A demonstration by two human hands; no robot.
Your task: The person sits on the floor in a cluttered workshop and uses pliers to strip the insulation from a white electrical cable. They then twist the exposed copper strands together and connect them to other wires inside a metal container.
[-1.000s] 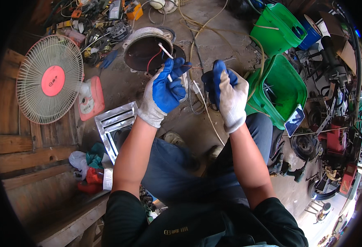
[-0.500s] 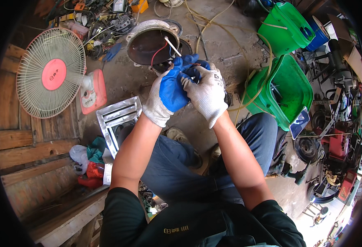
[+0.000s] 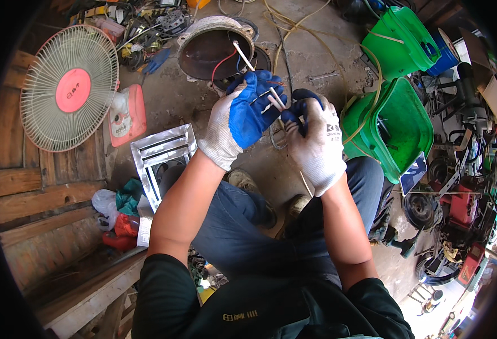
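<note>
My left hand [image 3: 240,116], in a white glove with a blue palm, is turned palm up, its fingers curled round the wires. These run from a round, rusty metal housing [image 3: 206,56]: a red wire [image 3: 221,63], a blue wire and a white sleeve [image 3: 243,56]. Bare copper strands [image 3: 275,83] show at the fingertips of that hand. Thin white tubes [image 3: 276,99] lie between the two hands. My right hand [image 3: 314,135], gloved the same way, is closed on their near ends, just right of the left fingers.
Left stand a pink-and-white fan [image 3: 70,89] and a silver metal frame [image 3: 166,155]. Two green bins [image 3: 386,127] are at the right, with a phone-like slab [image 3: 412,171] on the nearer rim. A yellowish hose [image 3: 316,35] and a wrench [image 3: 323,75] lie on the floor.
My right hand has moved right and down, away from the left hand. The left palm has opened to view, and white tubes and copper strands now show.
</note>
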